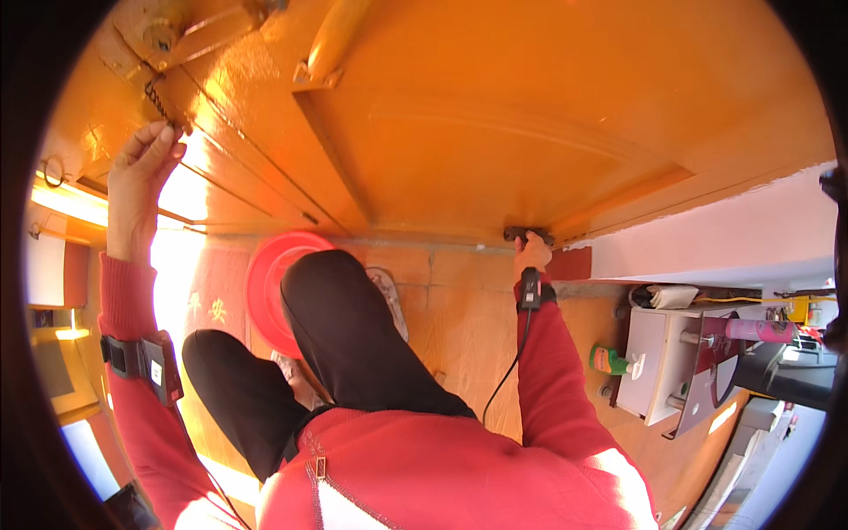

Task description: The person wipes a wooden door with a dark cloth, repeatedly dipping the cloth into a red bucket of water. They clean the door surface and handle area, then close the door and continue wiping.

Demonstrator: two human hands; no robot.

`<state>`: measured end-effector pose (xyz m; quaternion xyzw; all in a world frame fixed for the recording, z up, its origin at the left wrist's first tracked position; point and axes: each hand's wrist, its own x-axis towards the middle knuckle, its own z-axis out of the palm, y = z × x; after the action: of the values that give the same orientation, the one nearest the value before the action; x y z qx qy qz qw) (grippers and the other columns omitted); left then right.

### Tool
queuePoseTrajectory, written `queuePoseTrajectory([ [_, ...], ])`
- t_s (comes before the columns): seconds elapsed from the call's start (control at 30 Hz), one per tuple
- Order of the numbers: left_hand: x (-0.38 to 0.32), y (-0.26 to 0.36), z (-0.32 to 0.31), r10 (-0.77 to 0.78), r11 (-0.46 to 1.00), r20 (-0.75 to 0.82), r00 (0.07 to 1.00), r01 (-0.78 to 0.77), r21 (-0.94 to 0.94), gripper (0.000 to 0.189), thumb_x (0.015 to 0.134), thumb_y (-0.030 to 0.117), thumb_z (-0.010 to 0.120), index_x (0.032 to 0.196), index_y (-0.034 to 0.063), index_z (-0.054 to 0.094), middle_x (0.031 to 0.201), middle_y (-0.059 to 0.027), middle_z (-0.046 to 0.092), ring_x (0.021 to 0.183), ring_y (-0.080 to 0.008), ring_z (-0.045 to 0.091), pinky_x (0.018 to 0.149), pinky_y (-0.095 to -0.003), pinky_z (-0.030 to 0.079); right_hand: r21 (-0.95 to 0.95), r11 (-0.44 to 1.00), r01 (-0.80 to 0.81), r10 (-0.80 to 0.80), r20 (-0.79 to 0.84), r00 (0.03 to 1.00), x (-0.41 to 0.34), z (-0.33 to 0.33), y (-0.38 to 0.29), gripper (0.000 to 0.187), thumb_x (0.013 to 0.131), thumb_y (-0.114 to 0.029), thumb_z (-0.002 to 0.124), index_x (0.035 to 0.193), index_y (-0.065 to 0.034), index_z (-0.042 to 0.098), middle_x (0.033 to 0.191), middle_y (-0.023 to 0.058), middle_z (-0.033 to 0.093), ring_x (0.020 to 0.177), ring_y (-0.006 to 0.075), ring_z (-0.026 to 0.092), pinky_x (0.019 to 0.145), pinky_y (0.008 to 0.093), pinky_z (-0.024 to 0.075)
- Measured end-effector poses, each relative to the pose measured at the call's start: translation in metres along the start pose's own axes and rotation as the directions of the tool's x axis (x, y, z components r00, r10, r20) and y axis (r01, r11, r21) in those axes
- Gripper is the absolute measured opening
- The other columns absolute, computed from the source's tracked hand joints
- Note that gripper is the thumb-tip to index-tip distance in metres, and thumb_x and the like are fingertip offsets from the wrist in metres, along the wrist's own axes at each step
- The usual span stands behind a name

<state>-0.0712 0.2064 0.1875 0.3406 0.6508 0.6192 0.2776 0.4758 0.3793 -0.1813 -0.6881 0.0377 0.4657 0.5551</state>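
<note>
My left hand pinches the lower end of a dark metal chain that hangs from the latch side of an orange-brown wooden door. Low on the same door, my right hand grips a dark object, perhaps a cloth or pad, against the bottom of the panel. Its exact kind is hard to tell. Above the chain sits a metal lock fitting, and a wooden pull handle is fixed beside it.
A red plastic basin stands on the floor by my knees, partly hidden. A doormat bearing writing lies left of it. To the right are a green spray bottle and a white cabinet. Bright sunlight enters at the left.
</note>
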Motion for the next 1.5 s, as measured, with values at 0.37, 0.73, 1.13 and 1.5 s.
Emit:
queuePoseTrajectory([
  [0.37,-0.012,-0.004,0.018,0.049,0.999,-0.024,0.999,-0.049,-0.004,0.017,0.097,0.012,0.073,0.11,0.0028,0.069,0.101,-0.0045,0.071,0.089,-0.014,0.068,0.086,-0.0284,0.057,0.46,0.695,0.553,-0.713,0.344,0.611,-0.181,0.011,-0.194,0.023,0.091,-0.009,0.073,0.081,-0.0142,0.053,0.078,-0.0028,0.062,0.06,0.009,0.053,0.053,0.0228,0.0456],
  [0.73,-0.017,-0.01,0.042,0.018,0.975,-0.115,0.993,-0.043,-0.217,0.007,0.098,0.004,0.069,0.105,0.0036,0.068,0.098,-0.0019,0.068,0.088,-0.0124,0.066,0.081,-0.027,0.059,0.304,0.695,0.652,-0.693,0.526,0.493,-0.248,-0.001,-0.234,0.011,0.096,-0.009,0.071,0.104,-0.0048,0.064,0.097,0.0008,0.067,0.079,0.0114,0.064,0.061,0.0264,0.0537],
  [1.13,-0.036,-0.025,0.051,-0.044,0.94,-0.058,0.997,0.021,-0.342,0.019,0.1,0.007,0.067,0.118,0.0027,0.064,0.106,-0.0047,0.067,0.094,-0.0157,0.067,0.087,-0.0291,0.059,-0.011,-0.641,0.767,-0.712,0.38,-0.59,-0.295,0.041,-0.216,0.018,0.077,-0.006,0.071,0.085,-0.0087,0.055,0.08,0.0117,0.052,0.074,0.033,0.059,0.061,0.0445,0.0502],
  [1.5,-0.082,-0.019,0.082,0.099,0.967,0.023,0.995,-0.091,-0.24,0.038,0.1,0.018,0.07,0.132,-0.0013,0.062,0.119,-0.0124,0.068,0.108,-0.0208,0.066,0.094,-0.0322,0.055,0.379,0.739,0.557,-0.41,0.909,-0.074,-0.402,0.048,-0.155,0.009,0.098,-0.003,0.068,0.095,-0.0027,0.06,0.091,0.0005,0.067,0.078,0.0043,0.062,0.065,0.0232,0.0503],
])
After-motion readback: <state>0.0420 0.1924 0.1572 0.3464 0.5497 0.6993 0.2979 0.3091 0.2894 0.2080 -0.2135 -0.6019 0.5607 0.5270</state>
